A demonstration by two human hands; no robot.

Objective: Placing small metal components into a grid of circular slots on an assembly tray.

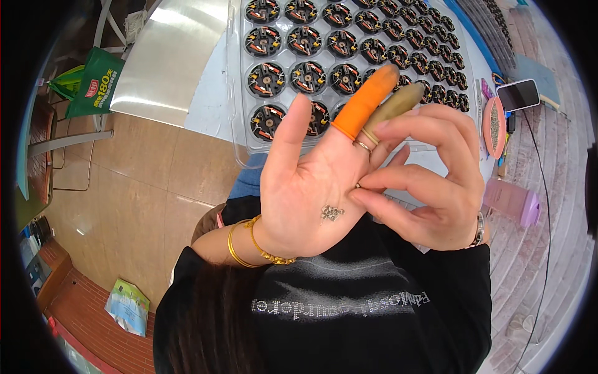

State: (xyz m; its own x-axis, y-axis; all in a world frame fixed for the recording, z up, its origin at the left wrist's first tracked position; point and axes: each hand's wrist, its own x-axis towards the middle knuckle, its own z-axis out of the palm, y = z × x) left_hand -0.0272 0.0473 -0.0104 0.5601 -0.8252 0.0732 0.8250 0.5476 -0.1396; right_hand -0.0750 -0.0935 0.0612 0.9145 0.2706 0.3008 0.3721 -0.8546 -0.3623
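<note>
My left hand lies palm up with its thumb spread; an orange finger cot covers the index finger and a tan one the middle finger. On the palm rests a small cluster of tiny silvery metal parts. From the right, my right hand pinches one tiny metal part between thumb and index finger, at the edge of the left palm. Just beyond the hands is a clear plastic tray, its round pockets filled with black disc-shaped assemblies bearing copper-coloured and yellow pieces. The left fingers hide some of these.
Right of the tray stand a pink oval dish of small metal parts, a phone and a purple translucent bottle. A black cable runs along that side. At left are a shiny metal surface and a green bag.
</note>
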